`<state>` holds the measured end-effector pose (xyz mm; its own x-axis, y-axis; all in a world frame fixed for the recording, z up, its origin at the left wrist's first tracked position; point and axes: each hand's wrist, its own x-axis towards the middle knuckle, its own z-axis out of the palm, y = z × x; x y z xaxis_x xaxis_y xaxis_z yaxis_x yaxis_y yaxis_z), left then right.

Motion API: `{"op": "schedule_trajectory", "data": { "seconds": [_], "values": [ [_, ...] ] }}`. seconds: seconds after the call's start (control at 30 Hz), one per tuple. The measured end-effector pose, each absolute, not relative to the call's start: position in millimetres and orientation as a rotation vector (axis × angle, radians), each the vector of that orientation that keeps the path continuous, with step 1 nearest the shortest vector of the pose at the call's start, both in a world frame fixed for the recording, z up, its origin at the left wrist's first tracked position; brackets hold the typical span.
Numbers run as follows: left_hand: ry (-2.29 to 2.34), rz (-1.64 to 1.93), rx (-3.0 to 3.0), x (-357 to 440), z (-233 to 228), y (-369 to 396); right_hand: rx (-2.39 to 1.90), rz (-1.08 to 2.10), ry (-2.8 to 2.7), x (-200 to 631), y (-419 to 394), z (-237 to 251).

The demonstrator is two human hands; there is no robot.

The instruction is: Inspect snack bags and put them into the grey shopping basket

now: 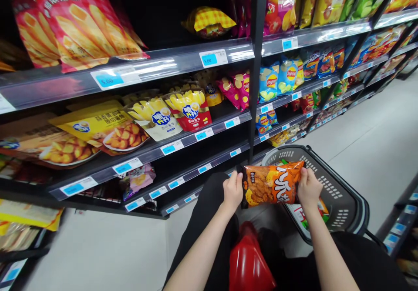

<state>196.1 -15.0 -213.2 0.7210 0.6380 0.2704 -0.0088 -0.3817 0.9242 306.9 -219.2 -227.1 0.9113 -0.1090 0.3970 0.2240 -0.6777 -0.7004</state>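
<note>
Head view, item: orange snack bag (272, 183), held level between both hands at about 5 o'clock in the frame, directly over the near rim of a grey shopping basket (342, 195) on the floor. Left hand (232, 191): grip clamped on the bag's dark left end, thumb on top. Right hand (308, 187): grip clamped on the right end seam. Handling, judged: light, air-puffed, soft foil that crinkles and gives; contents brittle, so squeezing the belly risks crumbs; film looks slick, so the crimped end seams are the safest holds. Surroundings: snack shelves (183, 145) from 9 to 1 o'clock, blue price tags along the edges; a red glossy object (250, 260) at 6 o'clock, between the knees, identity unclear.
</note>
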Motion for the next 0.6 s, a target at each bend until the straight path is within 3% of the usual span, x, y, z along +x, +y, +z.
{"op": "schedule_trajectory", "data": {
  "seconds": [0.33,0.6],
  "values": [
    [0.516,0.676,1.855,200.9,-210.3,-17.2,-1.867,-0.059,-0.074,326.7,-207.3,-270.4],
    [0.524,0.602,1.874,207.4,-216.4,-13.7,-2.103,-0.079,-0.019,326.3,-212.1,-262.7]
  ]
}}
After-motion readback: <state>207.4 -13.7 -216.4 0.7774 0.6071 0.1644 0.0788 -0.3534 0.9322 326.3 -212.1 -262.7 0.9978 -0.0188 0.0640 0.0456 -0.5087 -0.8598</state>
